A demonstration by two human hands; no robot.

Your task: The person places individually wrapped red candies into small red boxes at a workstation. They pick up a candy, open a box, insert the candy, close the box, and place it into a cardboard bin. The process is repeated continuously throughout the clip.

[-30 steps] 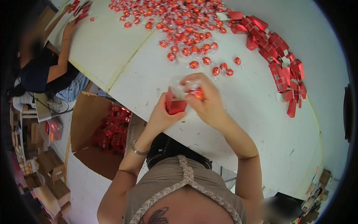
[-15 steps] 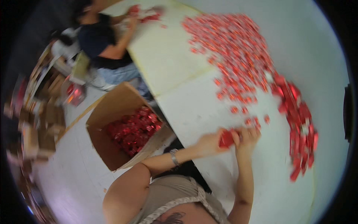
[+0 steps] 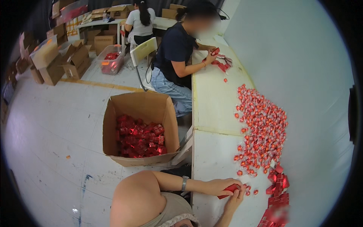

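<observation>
Over the near part of the white table (image 3: 206,159), my left hand (image 3: 216,186) and my right hand (image 3: 235,200) come together around a small red box (image 3: 227,192). Fingers of both hands are closed on it and cover much of its surface. Just past my fingertips lie a few red round candies in clear wrappers (image 3: 247,190). They trail off a large heap of the same candies (image 3: 262,128) running up the table. A row of shiny red boxes (image 3: 279,189) lies to the right of my hands, its near end blurred.
Left of the table stands an open cardboard carton (image 3: 138,102) partly filled with red boxes (image 3: 140,138). Farther up, a co-worker (image 3: 168,49) handles a red piece at the same table. Behind are a chair (image 3: 145,51), a clear plastic bin (image 3: 111,62) and another seated person (image 3: 140,19).
My view has swung left and up, so the carton and co-worker show more fully. Both hands still hold the red box, now lower in view.
</observation>
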